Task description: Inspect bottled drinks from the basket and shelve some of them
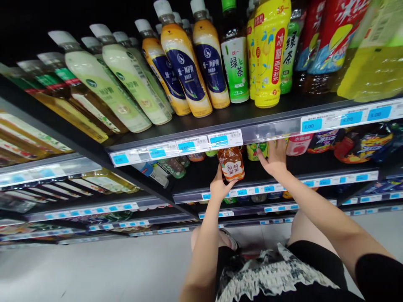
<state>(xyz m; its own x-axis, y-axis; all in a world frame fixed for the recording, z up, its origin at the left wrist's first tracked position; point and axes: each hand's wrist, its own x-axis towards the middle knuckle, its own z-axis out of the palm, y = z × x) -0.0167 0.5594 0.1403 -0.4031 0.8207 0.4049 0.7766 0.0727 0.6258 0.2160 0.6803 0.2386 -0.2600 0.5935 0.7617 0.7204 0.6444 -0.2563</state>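
Observation:
My left hand (219,186) is closed around the lower part of a brown tea bottle (232,165) with a white and orange label. The bottle is at the front of the second shelf, its top hidden by the shelf above. To its right, my right hand (274,159) reaches under the upper shelf with fingers spread. Its thumb is beside a green-and-yellow bottle (252,152); whether they touch I cannot tell. The other fingertips are partly hidden behind the price rail (270,131). A pink-labelled bottle (298,144) stands just right of this hand.
Orange milk tea bottles (185,67), pale green bottles (108,84) and a yellow bottle (270,54) line the upper shelf. Large dark bottles (362,142) sit at the second shelf's right. A dark upright divider (91,161) separates the shelving at left. Pale floor (126,268) lies below.

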